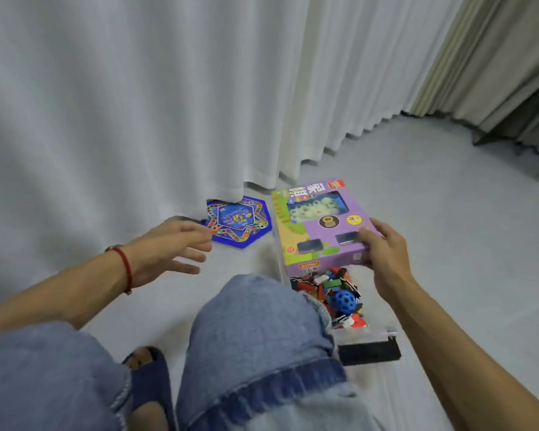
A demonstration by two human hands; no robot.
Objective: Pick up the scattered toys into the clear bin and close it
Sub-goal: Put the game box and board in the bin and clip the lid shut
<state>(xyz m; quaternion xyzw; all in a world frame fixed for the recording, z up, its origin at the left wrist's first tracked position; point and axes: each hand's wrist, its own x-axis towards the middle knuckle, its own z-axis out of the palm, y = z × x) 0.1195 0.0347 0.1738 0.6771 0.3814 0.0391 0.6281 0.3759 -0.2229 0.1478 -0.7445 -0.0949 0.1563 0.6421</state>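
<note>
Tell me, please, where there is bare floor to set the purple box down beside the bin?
Bare floor lies right of the clear bin, toward the beige curtain, and between the bent knee and the blue star board. The bin is crowded with toys; the purple box covers its far end.

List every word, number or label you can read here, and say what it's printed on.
Purple box, held in the right hand: two large Chinese characters at its far edge, seen upside down and not surely readable; the small badges and orange logo are blurred.
Blue star board on the floor, near the left hand: yellow centre print, too blurred to read.
Clear bin: no text visible.
</note>
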